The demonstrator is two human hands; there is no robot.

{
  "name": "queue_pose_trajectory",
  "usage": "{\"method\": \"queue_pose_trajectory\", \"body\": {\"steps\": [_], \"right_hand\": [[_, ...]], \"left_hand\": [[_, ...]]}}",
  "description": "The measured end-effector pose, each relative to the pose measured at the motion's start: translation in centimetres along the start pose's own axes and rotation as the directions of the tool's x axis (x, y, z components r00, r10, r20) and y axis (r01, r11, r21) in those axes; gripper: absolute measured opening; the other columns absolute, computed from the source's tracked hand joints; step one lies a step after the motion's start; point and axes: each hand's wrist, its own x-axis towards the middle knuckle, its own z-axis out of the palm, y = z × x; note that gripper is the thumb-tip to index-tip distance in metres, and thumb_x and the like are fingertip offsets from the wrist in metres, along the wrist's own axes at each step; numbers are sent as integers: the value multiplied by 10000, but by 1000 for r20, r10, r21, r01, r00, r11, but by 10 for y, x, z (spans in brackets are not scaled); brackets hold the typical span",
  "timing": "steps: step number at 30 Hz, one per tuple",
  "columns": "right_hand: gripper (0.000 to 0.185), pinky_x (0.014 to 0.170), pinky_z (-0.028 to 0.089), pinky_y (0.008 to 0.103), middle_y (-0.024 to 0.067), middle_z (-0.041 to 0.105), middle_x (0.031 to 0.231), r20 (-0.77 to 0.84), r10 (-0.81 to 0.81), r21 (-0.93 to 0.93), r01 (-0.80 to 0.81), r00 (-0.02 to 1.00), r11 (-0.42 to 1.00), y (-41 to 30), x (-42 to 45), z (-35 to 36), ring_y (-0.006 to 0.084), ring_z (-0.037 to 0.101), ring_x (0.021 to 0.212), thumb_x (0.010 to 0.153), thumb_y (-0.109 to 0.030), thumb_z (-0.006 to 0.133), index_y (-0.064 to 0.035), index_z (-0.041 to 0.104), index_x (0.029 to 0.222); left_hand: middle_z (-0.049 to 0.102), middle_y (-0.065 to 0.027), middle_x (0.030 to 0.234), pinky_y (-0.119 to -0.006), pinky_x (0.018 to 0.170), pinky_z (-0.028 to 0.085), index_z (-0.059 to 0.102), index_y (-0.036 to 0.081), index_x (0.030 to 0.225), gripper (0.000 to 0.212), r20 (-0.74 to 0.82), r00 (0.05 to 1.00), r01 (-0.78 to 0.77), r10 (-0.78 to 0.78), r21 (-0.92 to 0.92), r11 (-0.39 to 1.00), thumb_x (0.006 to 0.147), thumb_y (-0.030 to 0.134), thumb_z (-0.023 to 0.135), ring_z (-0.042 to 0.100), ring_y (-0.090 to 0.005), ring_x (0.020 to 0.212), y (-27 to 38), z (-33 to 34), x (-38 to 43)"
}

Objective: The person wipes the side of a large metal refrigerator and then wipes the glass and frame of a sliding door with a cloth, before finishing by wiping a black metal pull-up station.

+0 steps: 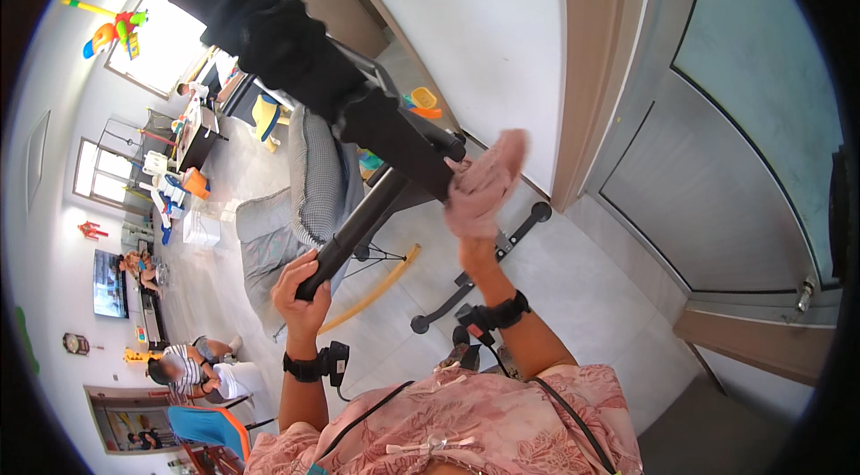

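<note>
My left hand (301,300) is wrapped around the lower end of a black tubular handle (349,240). My right hand (478,255) holds a crumpled pink cloth (485,189), which hides most of the fingers and looks blurred. The cloth presses against the end of a thick black post (396,147), part of what looks like exercise equipment. That post slants from the upper left towards me, and its near end lies under the cloth. Below on the tiles is a black floor bar (440,306) with round end caps.
A grey cushioned chair (316,183) with a curved wooden runner (376,295) stands left of the handle. To the right is a metal-framed door (699,206). A person (185,367) sits at the far left near a blue chair (205,424). Toys (195,183) lie farther back.
</note>
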Motion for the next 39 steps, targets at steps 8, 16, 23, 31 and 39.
{"method": "queue_pose_trajectory", "body": {"steps": [8, 16, 23, 31, 39], "right_hand": [[450, 896, 260, 473, 111, 444, 1199, 241, -473, -256, 526, 848, 811, -49, -11, 111, 315, 388, 1094, 705, -209, 546, -31, 498, 1115], [522, 959, 210, 486, 105, 423, 1212, 502, -179, -556, 474, 846, 683, -63, 30, 85, 318, 341, 1160, 684, -239, 577, -79, 454, 1165], [401, 969, 206, 448, 77, 516, 1148, 421, -393, -417, 559, 817, 716, -82, -50, 142, 262, 382, 1143, 753, -264, 508, -77, 548, 1105], [354, 968, 255, 429, 118, 521, 1142, 279, -378, -731, 450, 883, 512, -46, 8, 88, 280, 414, 1139, 821, -219, 448, -19, 530, 1101], [301, 874, 364, 350, 126, 520, 931, 31, -332, 922, 101, 943, 373, -98, 68, 50, 271, 479, 909, 835, -279, 489, -17, 470, 981]], "left_hand": [[609, -158, 957, -292, 743, 470, 588, 7, 913, 239, 65, 995, 62, -70, 124, 990, 695, 98, 620, 601, -238, 863, -18, -9, -9], [618, -155, 931, -281, 755, 440, 572, -43, 954, 308, 9, 990, 141, -142, -184, 973, 766, 80, 362, 593, -210, 812, 5, -6, 2], [541, -146, 1075, -295, 854, 390, 439, -2, 1168, 382, -46, 971, 147, -234, -655, 741, 885, 242, 364, 508, -217, 1010, -23, 13, -8], [586, -109, 966, -292, 814, 395, 551, -44, 1046, 399, 111, 976, 220, -189, -509, 832, 914, 279, 358, 544, -197, 906, -14, 2, -8], [579, -151, 844, -406, 668, 429, 552, 8, 923, 201, 106, 992, -64, 62, 16, 998, 778, 148, 540, 550, -346, 761, 12, -5, 10]]}}
